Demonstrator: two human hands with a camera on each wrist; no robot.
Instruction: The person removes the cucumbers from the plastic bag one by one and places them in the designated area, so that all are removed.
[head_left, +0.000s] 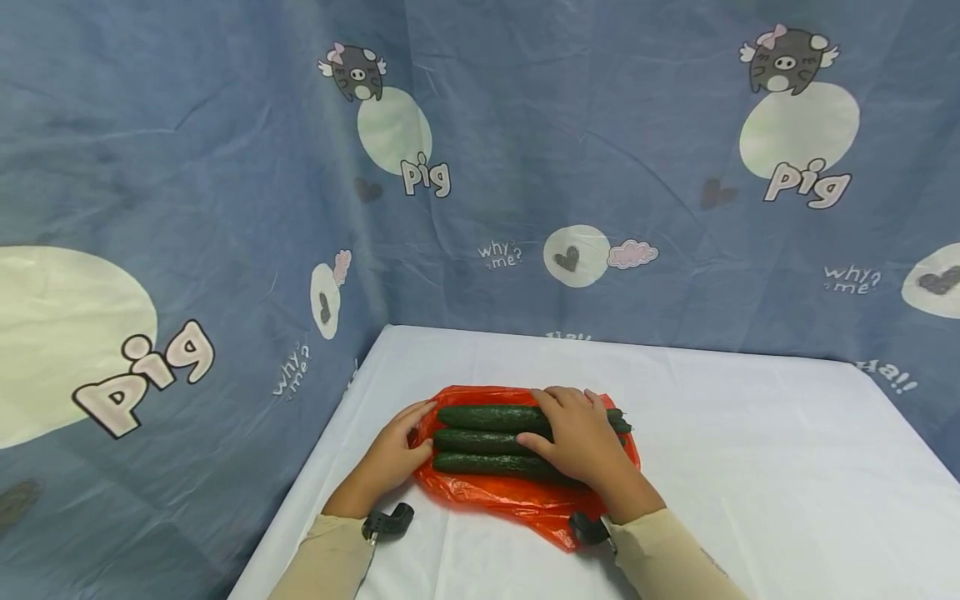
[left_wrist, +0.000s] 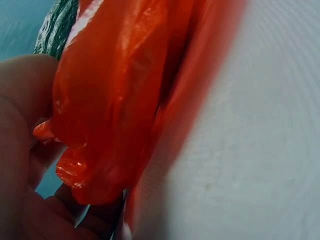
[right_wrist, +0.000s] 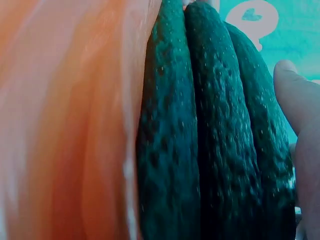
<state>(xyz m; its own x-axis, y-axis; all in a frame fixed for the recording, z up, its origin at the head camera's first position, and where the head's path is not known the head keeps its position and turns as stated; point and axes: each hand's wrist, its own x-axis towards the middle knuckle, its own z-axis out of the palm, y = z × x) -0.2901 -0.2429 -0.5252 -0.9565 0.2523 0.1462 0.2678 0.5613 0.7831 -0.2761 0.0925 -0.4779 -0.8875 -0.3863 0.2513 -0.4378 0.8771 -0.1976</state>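
Note:
Three long dark green cucumbers (head_left: 487, 442) lie side by side in an opened red plastic bag (head_left: 480, 496) on the white table. My left hand (head_left: 390, 450) grips the bag's left end; in the left wrist view its thumb (left_wrist: 30, 80) and fingers curl around the crumpled red plastic. Across the right part of the cucumbers rests my right hand (head_left: 581, 433), fingers stretched toward the far side and thumb over the middle cucumber. The right wrist view shows the bumpy cucumbers (right_wrist: 220, 110) close up, the thumb (right_wrist: 300, 100) beside them. My right palm covers part of their right ends.
A white cloth (head_left: 750, 450) covers the table. Behind and to the left hangs a blue curtain (head_left: 480, 167) printed with pigs and lettering. A black device (head_left: 388, 522) sits at the left wrist, another (head_left: 588, 529) at the right, over the bag's near edge.

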